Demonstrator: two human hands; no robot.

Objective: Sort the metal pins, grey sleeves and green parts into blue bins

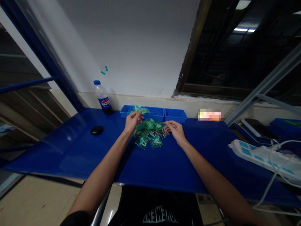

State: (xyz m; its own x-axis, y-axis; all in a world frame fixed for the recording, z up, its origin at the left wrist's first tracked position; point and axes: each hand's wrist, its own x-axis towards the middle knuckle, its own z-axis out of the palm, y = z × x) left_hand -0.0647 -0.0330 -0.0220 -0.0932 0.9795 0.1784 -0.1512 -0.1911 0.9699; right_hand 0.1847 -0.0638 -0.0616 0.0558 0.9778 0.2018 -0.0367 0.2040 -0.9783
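Observation:
A pile of small green plastic packets lies on the blue table, with several thin metal pins among them. My left hand hovers at the pile's left edge, fingers curled in a pinch; what it holds I cannot make out. My right hand rests at the pile's right edge, fingers pressed together on a small metal piece near the pins. Behind the pile stand two blue bins, the left bin holding more green packets, the right bin with nothing visible inside.
A cola bottle stands at the wall on the left. A black mouse lies left of the pile. A white power strip with cables sits at the right. A blue shelf frame rises at the left.

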